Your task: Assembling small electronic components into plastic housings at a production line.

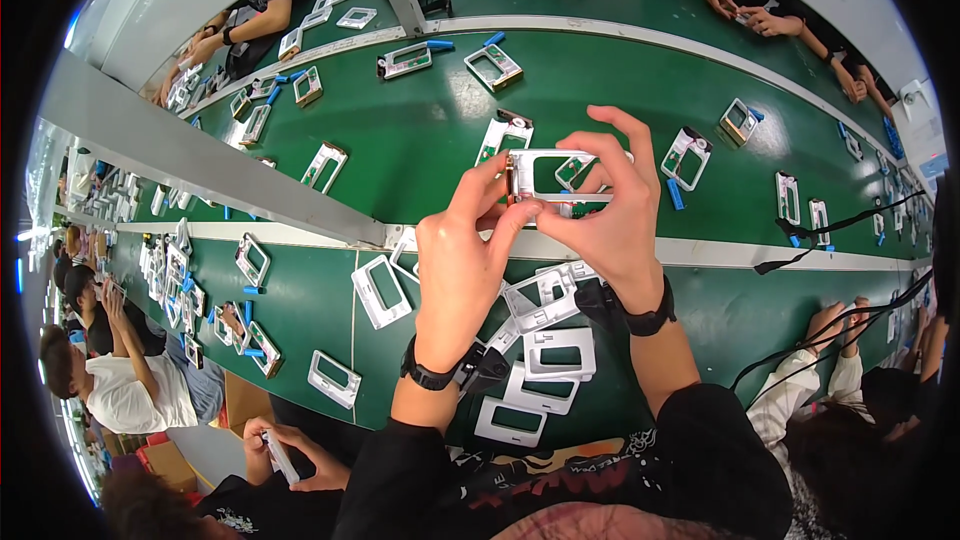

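Note:
Both my hands hold up a white plastic housing [524, 172] with a large rectangular window, above the green belt. My left hand [458, 245] pinches its left end, where a dark and copper-coloured strip shows, with thumb and fingers. My right hand [617, 210] grips the right side; its index finger is raised and the thumb lies along the lower edge. Part of the housing's right end is hidden behind those fingers. Just beyond my left hand lies another white housing [492, 140] with a green circuit board. Below my wrists, several bare white frames [558, 353] lie overlapping on the near bench.
The green belt [400, 120] carries scattered housings and blue cylinders [675, 194]. A grey metal post [210, 155] slants across the left, meeting a pale rail [700, 253]. Piled housings [172, 275] lie at left. Black cables [850, 325] hang at right. Other people work around.

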The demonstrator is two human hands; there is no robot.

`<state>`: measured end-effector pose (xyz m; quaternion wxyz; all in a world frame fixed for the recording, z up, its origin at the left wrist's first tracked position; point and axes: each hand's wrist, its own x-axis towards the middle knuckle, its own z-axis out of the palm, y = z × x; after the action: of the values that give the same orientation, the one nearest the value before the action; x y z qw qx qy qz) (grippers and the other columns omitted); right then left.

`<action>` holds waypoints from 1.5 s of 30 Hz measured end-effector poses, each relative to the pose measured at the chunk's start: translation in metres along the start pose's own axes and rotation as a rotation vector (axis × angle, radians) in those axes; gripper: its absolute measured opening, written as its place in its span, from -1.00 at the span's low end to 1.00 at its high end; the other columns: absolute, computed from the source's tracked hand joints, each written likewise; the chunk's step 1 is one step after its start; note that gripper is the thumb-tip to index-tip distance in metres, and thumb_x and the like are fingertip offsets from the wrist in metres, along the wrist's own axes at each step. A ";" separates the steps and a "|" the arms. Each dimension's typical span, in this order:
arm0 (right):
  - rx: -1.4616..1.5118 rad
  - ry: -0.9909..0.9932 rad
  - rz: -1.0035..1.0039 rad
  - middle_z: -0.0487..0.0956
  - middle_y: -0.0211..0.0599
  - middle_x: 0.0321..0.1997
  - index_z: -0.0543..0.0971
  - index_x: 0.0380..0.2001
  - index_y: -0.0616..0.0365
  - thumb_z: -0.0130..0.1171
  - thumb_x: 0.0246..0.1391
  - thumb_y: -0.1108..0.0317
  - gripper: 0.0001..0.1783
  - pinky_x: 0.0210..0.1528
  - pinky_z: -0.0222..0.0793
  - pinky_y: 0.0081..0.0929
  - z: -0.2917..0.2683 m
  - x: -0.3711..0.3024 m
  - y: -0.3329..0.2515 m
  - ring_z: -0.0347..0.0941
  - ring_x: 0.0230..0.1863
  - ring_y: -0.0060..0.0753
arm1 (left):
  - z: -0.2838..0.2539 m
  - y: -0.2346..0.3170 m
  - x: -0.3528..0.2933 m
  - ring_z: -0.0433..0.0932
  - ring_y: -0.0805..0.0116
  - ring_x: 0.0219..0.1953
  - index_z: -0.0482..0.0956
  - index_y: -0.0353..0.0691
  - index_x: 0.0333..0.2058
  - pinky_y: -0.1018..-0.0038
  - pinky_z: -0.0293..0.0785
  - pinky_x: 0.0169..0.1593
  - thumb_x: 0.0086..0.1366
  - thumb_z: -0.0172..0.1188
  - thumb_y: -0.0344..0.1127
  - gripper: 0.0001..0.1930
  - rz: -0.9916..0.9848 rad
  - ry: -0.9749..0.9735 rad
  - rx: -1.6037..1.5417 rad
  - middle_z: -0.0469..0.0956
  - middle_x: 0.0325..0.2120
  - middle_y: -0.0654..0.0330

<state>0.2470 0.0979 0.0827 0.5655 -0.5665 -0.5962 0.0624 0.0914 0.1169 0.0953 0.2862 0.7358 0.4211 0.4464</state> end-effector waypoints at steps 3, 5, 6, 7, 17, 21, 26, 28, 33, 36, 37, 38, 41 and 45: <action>-0.060 0.019 -0.103 0.36 -0.14 0.17 0.57 -0.24 0.14 0.41 -0.51 0.51 -0.45 -0.54 0.38 -0.68 0.004 0.001 -0.004 0.46 -0.61 -0.65 | -0.006 0.001 0.002 0.68 0.19 -0.43 0.48 -0.37 -0.04 0.44 0.54 -0.37 0.17 0.33 -0.38 -0.60 -0.098 -0.026 -0.036 0.67 -0.43 0.02; -0.052 0.030 -0.131 0.36 -0.14 0.17 0.57 -0.24 0.14 0.42 -0.50 0.51 -0.45 -0.54 0.38 -0.67 0.007 0.001 -0.003 0.46 -0.62 -0.65 | -0.008 0.000 0.002 0.68 0.17 -0.44 0.48 -0.38 -0.03 0.44 0.54 -0.37 0.20 0.30 -0.39 -0.62 -0.102 -0.029 -0.031 0.66 -0.46 0.01; -0.046 0.043 -0.158 0.36 -0.13 0.17 0.58 -0.24 0.13 0.43 -0.50 0.51 -0.45 -0.54 0.39 -0.67 0.009 0.001 -0.002 0.46 -0.62 -0.65 | -0.009 0.000 0.002 0.68 0.16 -0.44 0.48 -0.38 -0.03 0.43 0.53 -0.37 0.23 0.27 -0.39 -0.64 -0.104 -0.032 -0.028 0.65 -0.48 0.00; -0.040 0.055 -0.186 0.35 -0.13 0.17 0.58 -0.24 0.13 0.44 -0.50 0.51 -0.45 -0.53 0.39 -0.67 0.011 0.001 0.000 0.46 -0.62 -0.64 | -0.010 -0.001 0.002 0.68 0.15 -0.44 0.49 -0.38 -0.02 0.43 0.53 -0.37 0.25 0.24 -0.39 -0.66 -0.107 -0.036 -0.024 0.65 -0.50 0.00; -0.023 0.017 -0.103 0.37 -0.15 0.16 0.58 -0.23 0.12 0.48 -0.48 0.50 -0.44 -0.53 0.40 -0.67 0.017 -0.002 0.004 0.44 -0.65 -0.66 | -0.020 -0.008 0.002 0.59 0.22 -0.55 0.53 -0.38 -0.01 0.42 0.48 -0.39 0.36 0.07 -0.40 -0.73 -0.121 -0.089 -0.025 0.58 -0.54 -0.07; -0.002 0.017 -0.084 0.38 -0.17 0.15 0.58 -0.23 0.11 0.48 -0.48 0.50 -0.45 -0.52 0.40 -0.67 0.019 -0.004 0.001 0.44 -0.65 -0.66 | -0.020 -0.007 0.000 0.58 0.30 -0.54 0.53 -0.41 -0.02 0.45 0.47 -0.39 0.36 0.09 -0.40 -0.72 -0.146 -0.073 -0.001 0.58 -0.54 -0.07; 0.007 0.009 -0.058 0.39 -0.21 0.15 0.58 -0.23 0.11 0.48 -0.47 0.49 -0.45 -0.53 0.40 -0.66 0.019 -0.006 -0.001 0.46 -0.63 -0.66 | -0.018 -0.012 0.002 0.60 0.42 -0.44 0.52 -0.49 -0.03 0.52 0.51 -0.32 0.33 0.12 -0.44 -0.71 -0.187 -0.059 -0.175 0.63 -0.45 -0.01; -0.006 0.012 -0.056 0.39 -0.22 0.15 0.58 -0.23 0.11 0.49 -0.47 0.49 -0.45 -0.53 0.40 -0.66 0.015 -0.008 0.000 0.46 -0.63 -0.66 | -0.015 -0.018 0.003 0.61 0.44 -0.41 0.52 -0.51 -0.03 0.54 0.52 -0.29 0.32 0.13 -0.46 -0.70 -0.219 -0.081 -0.269 0.65 -0.42 0.01; -0.014 -0.059 -0.025 0.39 -0.22 0.14 0.58 -0.19 0.11 0.48 -0.43 0.49 -0.44 -0.42 0.44 -0.63 0.010 -0.009 -0.006 0.45 -0.61 -0.65 | -0.020 -0.025 0.005 0.59 0.47 -0.36 0.51 -0.55 -0.04 0.56 0.53 -0.24 0.22 0.18 -0.56 -0.68 -0.298 -0.115 -0.637 0.64 -0.34 0.07; 0.003 -0.094 0.065 0.39 -0.22 0.14 0.58 -0.16 0.10 0.48 -0.41 0.50 -0.43 -0.36 0.46 -0.63 0.001 -0.003 -0.017 0.47 -0.57 -0.64 | -0.023 -0.021 0.011 0.54 0.50 -0.42 0.50 -0.58 -0.04 0.58 0.49 -0.31 0.18 0.17 -0.60 -0.66 -0.300 -0.145 -0.695 0.63 -0.36 0.07; 0.021 -0.133 0.085 0.39 -0.21 0.14 0.55 -0.10 0.10 0.47 -0.39 0.51 -0.38 -0.34 0.47 -0.62 -0.001 -0.002 -0.019 0.49 -0.52 -0.63 | -0.025 -0.022 0.011 0.55 0.49 -0.41 0.50 -0.57 -0.04 0.57 0.50 -0.31 0.17 0.17 -0.60 -0.65 -0.291 -0.163 -0.691 0.64 -0.35 0.05; 0.040 -0.172 0.106 0.39 -0.20 0.15 0.52 -0.04 0.10 0.46 -0.37 0.52 -0.34 -0.32 0.47 -0.62 -0.003 -0.001 -0.020 0.50 -0.47 -0.61 | -0.026 -0.025 0.011 0.56 0.48 -0.40 0.50 -0.56 -0.04 0.57 0.51 -0.31 0.15 0.17 -0.59 -0.64 -0.284 -0.181 -0.686 0.64 -0.34 0.03; 0.218 -0.256 0.215 0.38 -0.18 0.16 0.43 0.08 0.11 0.43 -0.33 0.55 -0.23 -0.31 0.48 -0.61 -0.001 -0.020 -0.013 0.52 -0.38 -0.58 | -0.025 -0.048 -0.005 0.58 0.47 -0.39 0.50 -0.54 -0.04 0.57 0.52 -0.31 0.13 0.17 -0.59 -0.63 -0.315 -0.210 -0.719 0.65 -0.33 0.00; 0.601 -0.366 0.427 0.38 -0.15 0.17 0.27 0.24 0.13 0.39 -0.29 0.58 -0.09 -0.31 0.48 -0.59 -0.003 -0.032 -0.009 0.52 -0.29 -0.56 | -0.028 -0.067 -0.016 0.60 0.45 -0.38 0.51 -0.53 -0.07 0.57 0.54 -0.29 0.09 0.17 -0.61 -0.63 -0.403 -0.207 -0.806 0.65 -0.34 0.01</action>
<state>0.2353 0.0693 0.0713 0.5649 -0.4666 -0.5113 0.4492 0.0379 0.1358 0.0477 0.6712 0.5101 0.3177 0.4340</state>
